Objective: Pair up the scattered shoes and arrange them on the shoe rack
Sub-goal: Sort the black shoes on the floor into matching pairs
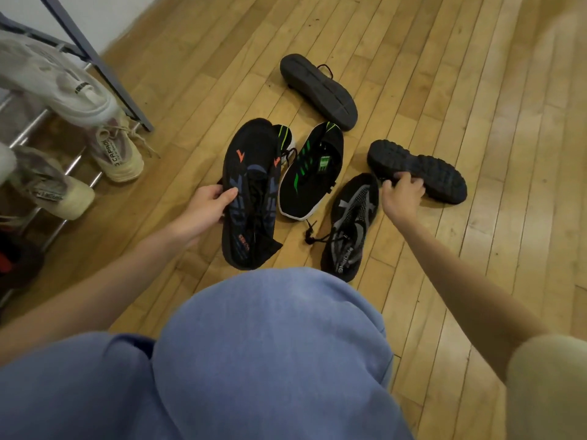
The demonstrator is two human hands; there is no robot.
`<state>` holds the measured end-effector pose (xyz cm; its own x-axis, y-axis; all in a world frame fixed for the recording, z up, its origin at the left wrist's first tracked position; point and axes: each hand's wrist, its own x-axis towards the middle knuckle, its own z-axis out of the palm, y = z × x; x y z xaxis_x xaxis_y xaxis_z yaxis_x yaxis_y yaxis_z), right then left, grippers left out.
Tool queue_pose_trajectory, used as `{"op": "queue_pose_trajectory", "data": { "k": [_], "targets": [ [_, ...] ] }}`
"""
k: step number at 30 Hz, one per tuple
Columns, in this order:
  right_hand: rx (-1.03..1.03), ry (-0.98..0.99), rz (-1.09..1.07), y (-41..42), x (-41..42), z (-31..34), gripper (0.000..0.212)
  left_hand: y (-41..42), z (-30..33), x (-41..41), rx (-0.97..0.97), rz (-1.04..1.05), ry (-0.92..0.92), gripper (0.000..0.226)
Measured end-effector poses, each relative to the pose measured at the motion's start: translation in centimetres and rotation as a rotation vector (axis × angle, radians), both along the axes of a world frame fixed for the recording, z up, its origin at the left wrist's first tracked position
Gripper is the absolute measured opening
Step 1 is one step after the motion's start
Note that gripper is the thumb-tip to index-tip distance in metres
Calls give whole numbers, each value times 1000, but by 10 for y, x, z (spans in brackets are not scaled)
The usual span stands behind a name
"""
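My left hand [208, 208] grips the side of a black shoe with orange and blue markings [251, 192], held just above the floor. My right hand [401, 193] is closed on the edge of a black shoe turned sole-up with a chunky lugged sole [422, 169]. Between my hands lie a black shoe with green stripes [313, 168] and a black-and-grey mesh shoe [349, 227]. A second green-striped shoe [286, 138] is mostly hidden behind the orange-marked one. Another black shoe [317, 90] lies sole-up farther away. The shoe rack [104, 74] stands at the left.
On the rack's metal rails sit a pair of beige shoes [120, 154], pale grey-white shoes [54, 81] on the shelf above, and something dark with red [16, 262] lower down. My knees in blue trousers [270, 344] fill the foreground. Wooden floor [476, 74] extends to the right.
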<state>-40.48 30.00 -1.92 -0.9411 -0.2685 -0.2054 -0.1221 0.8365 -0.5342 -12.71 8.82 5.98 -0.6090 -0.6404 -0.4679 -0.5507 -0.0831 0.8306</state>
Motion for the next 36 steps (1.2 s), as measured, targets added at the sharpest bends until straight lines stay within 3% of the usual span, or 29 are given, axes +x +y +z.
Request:
{"op": "queue_pose_trajectory", "data": {
  "k": [2, 5, 11, 14, 18, 21, 27, 33, 36],
  "targets": [
    [112, 109, 145, -10, -32, 7, 55, -3, 6, -13, -5, -27, 16, 20],
    [317, 15, 412, -27, -74, 13, 88, -8, 13, -31, -6, -63, 35, 19],
    [457, -83, 575, -48, -102, 4, 96, -10, 7, -52, 16, -42, 44, 20],
    [284, 63, 507, -56, -99, 17, 90, -12, 5, -56, 45, -18, 45, 20],
    [-368, 400, 322, -53, -76, 60, 84, -14, 4, -59, 60, -8, 34, 19],
    [-615, 412, 220, -37, -51, 72, 82, -14, 1, -60, 56, 5, 35, 19],
    [-593, -5, -220, 0, -14, 37, 84, -10, -2, -61, 51, 4, 20, 18],
    [-345, -17, -177, 22, -3, 12, 84, -2, -6, -61, 67, 1, -4, 20],
    [-198, -1, -173, 14, -6, 8, 72, -1, -8, -60, 68, -18, -12, 21]
  ]
}}
